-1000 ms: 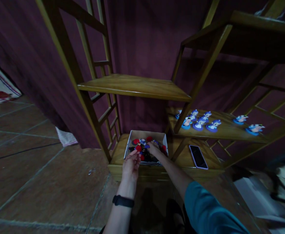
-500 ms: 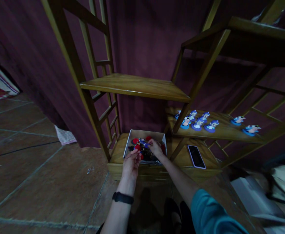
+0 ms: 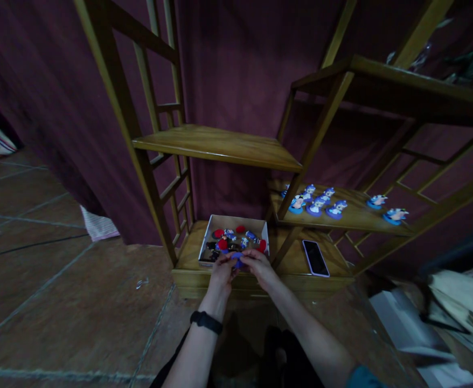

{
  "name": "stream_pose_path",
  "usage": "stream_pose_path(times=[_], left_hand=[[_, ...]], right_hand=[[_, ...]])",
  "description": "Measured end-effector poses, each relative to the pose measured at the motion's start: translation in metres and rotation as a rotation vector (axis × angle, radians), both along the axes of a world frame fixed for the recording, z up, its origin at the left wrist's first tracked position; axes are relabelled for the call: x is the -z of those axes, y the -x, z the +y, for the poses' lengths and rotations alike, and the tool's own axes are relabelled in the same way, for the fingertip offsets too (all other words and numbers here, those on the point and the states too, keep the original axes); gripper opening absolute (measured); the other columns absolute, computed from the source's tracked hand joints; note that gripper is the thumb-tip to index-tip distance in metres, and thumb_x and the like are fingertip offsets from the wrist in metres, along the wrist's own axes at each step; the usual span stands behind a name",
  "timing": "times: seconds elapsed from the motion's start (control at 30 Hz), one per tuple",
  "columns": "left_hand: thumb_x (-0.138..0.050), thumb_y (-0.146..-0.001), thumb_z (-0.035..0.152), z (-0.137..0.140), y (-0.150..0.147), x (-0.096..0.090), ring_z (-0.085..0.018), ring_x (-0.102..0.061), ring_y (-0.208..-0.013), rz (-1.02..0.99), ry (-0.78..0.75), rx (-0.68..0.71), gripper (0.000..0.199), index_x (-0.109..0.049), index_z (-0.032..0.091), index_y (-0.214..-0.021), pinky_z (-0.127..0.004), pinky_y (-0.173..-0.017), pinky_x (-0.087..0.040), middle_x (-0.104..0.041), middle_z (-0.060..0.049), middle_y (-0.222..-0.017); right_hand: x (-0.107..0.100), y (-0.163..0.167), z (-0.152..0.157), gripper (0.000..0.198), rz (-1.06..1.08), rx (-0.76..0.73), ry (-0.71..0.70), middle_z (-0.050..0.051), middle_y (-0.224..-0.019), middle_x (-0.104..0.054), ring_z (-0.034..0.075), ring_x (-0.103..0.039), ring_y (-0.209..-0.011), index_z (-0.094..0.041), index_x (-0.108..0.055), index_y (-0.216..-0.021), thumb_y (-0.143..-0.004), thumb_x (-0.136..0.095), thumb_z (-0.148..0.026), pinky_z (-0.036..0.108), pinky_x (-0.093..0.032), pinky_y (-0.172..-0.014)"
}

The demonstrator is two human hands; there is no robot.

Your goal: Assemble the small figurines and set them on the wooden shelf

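Observation:
Both hands meet over the front edge of a shallow white cardboard box [image 3: 206, 237]. My left hand [image 3: 221, 274] and my right hand [image 3: 259, 266] hold one small purple figurine [image 3: 237, 260] between their fingertips. Fingers cover most of the figurine, so its form is hard to make out. Inside the box lie several small figurines in a jumble, among them a blue-and-white one [image 3: 229, 234], a purple one [image 3: 252, 236] and some red round pieces [image 3: 222, 244]. A dark band [image 3: 206, 321] circles my left wrist.
The box stands on the low base of a wooden shelf unit [image 3: 216, 141]. On a shelf to the right stand several purple-and-white figurines [image 3: 336, 209] and blue-based ones [image 3: 395, 216]. A phone [image 3: 316, 257] lies below them. White boxes [image 3: 406, 320] sit on the floor at right.
My right hand has drawn the purple figurine toward me, from above the box's middle to its front edge. My left hand has moved in to grip it too. The view has shifted slightly rightward.

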State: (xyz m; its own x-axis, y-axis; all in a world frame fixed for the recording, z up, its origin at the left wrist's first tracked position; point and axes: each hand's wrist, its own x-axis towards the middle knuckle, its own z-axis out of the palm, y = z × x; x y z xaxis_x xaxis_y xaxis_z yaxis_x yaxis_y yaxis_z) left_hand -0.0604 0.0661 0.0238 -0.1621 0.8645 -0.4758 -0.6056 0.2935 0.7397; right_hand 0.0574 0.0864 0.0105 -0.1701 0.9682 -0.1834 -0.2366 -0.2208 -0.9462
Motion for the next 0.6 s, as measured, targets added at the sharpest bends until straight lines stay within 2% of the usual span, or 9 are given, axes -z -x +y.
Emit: stream_pose_path(times=[0.13,0.23,0.33,0.4,0.47,0.6], left_hand=[[-0.065,-0.062,0.005,0.002,0.006,-0.002,-0.01,-0.056,-0.055,-0.015,-0.009,-0.058,0.017,-0.064,0.014,-0.077,-0.022,-0.054,-0.044,-0.062,-0.001,-0.063],[-0.065,-0.061,0.004,0.006,0.011,-0.001,-0.009,-0.056,-0.054,-0.038,-0.02,-0.146,0.018,-0.063,0.014,-0.076,-0.021,-0.053,-0.044,-0.062,0.0,-0.063],[-0.064,-0.062,0.003,0.008,0.014,0.001,-0.009,-0.056,-0.054,-0.061,-0.032,-0.16,0.019,-0.063,0.015,-0.077,-0.021,-0.053,-0.043,-0.062,0.0,-0.063],[-0.063,-0.062,0.002,0.009,0.015,0.001,-0.009,-0.057,-0.055,-0.076,-0.047,-0.153,0.019,-0.064,0.014,-0.077,-0.021,-0.055,-0.044,-0.063,0.0,-0.065],[-0.061,-0.064,0.001,0.009,0.016,0.001,-0.009,-0.058,-0.057,-0.09,-0.048,-0.152,0.019,-0.064,0.014,-0.077,-0.021,-0.056,-0.045,-0.064,-0.001,-0.067],[-0.055,-0.067,-0.002,0.012,0.018,-0.003,-0.009,-0.059,-0.057,-0.117,-0.009,-0.165,0.02,-0.063,0.014,-0.076,-0.02,-0.055,-0.046,-0.064,-0.002,-0.067]], right_hand=[[0.01,-0.006,0.022,0.024,-0.124,0.016,-0.043,0.0,-0.07,-0.063,0.016,-0.059,-0.064,-0.021,-0.062,-0.079,-0.066,-0.064,-0.041,0.031,-0.051,-0.063],[0.021,-0.015,0.051,0.016,-0.386,0.134,-0.19,-0.001,-0.075,-0.063,0.016,-0.059,-0.07,-0.022,-0.062,-0.08,-0.071,-0.056,-0.034,0.032,-0.051,-0.068],[0.03,-0.02,0.077,0.021,-0.72,0.138,-0.35,0.0,-0.088,-0.066,0.016,-0.06,-0.087,-0.023,-0.063,-0.089,-0.078,-0.045,-0.022,0.034,-0.046,-0.085],[0.034,-0.018,0.089,0.029,-0.932,0.053,-0.448,0.002,-0.1,-0.066,0.017,-0.057,-0.099,-0.023,-0.063,-0.095,-0.078,-0.043,-0.013,0.033,-0.04,-0.093],[0.036,-0.015,0.097,0.037,-1.092,-0.104,-0.523,0.004,-0.115,-0.061,0.018,-0.052,-0.111,-0.022,-0.062,-0.104,-0.075,-0.044,-0.007,0.031,-0.035,-0.098],[0.042,-0.012,0.105,0.047,-1.307,-0.379,-0.572,0.005,-0.134,-0.047,0.019,-0.04,-0.124,-0.022,-0.054,-0.119,-0.074,-0.049,-0.009,0.029,-0.029,-0.103]])
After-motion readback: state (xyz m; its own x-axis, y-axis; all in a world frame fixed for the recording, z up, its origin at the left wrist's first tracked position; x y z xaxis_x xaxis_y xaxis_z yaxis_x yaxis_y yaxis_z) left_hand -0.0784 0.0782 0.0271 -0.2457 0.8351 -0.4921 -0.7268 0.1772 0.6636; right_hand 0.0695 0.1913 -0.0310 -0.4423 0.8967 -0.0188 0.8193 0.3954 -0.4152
